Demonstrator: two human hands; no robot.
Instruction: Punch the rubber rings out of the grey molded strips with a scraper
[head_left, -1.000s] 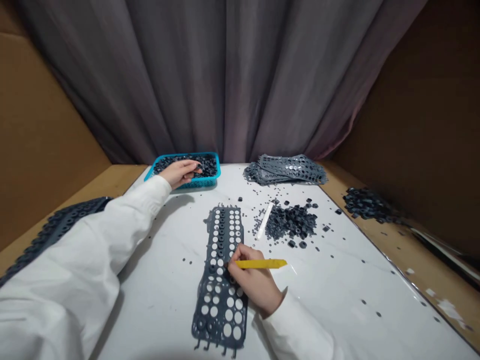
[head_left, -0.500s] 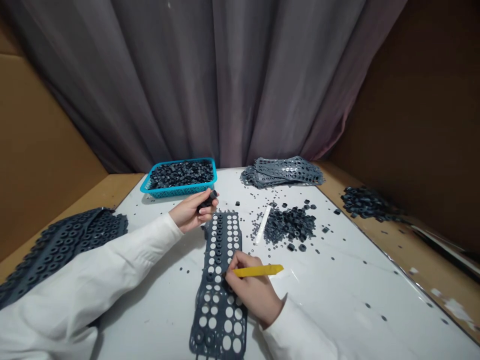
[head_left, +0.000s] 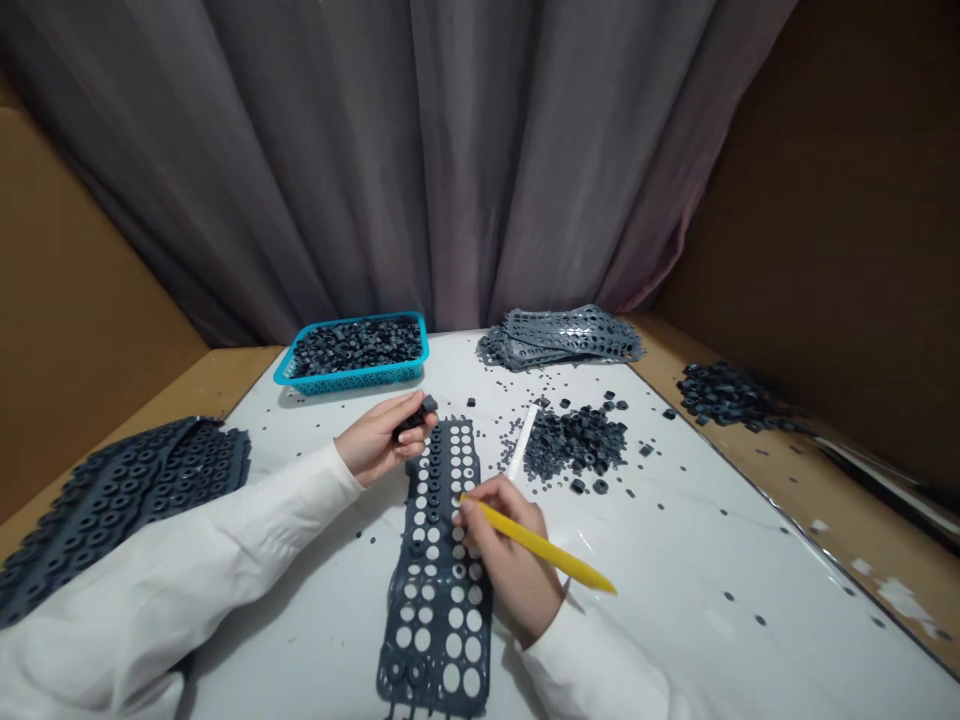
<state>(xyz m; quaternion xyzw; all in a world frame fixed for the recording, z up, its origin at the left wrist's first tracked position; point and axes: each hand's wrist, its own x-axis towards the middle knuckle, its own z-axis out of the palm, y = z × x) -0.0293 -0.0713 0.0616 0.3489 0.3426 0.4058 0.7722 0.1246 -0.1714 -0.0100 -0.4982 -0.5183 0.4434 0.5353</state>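
curtain (head_left: 360,180), grey, pleated: hung across the back.
cardboard panels (head_left: 82,250), brown: stood at either side.
tabletop (head_left: 322,620), white, faintly veined: lay between them.
ring-studded sheets (head_left: 120,490), dark grey, overlapping: lay at the left, partly behind the white left sleeve (head_left: 217,560).
perforated sheet (head_left: 439,615), dark grey, with rows of round holes, some filled by dark rings: lay lengthwise at front centre, between and beneath the hands.
punched sheets (head_left: 574,335), grey, stacked: lay at the far right of the table.
basket (head_left: 356,380), turquoise, lattice-sided: stood at the far left, filled with small dark parts (head_left: 356,345).
heap of dark pieces (head_left: 577,440): lay right of the perforated sheet; a second heap (head_left: 720,395) sat beyond the table's right edge.
right hand (head_left: 517,555): closed around a yellow tool (head_left: 547,548), tapered end toward lower right, over the sheet's right side; contact with the sheet could not be told.
left hand (head_left: 382,437): fingers curled around several small dark pieces (head_left: 428,406), near the sheet's far end.
strip (head_left: 523,445), white: leaned against or lay beside the nearer heap.
dark discs (head_left: 760,620): lay scattered.
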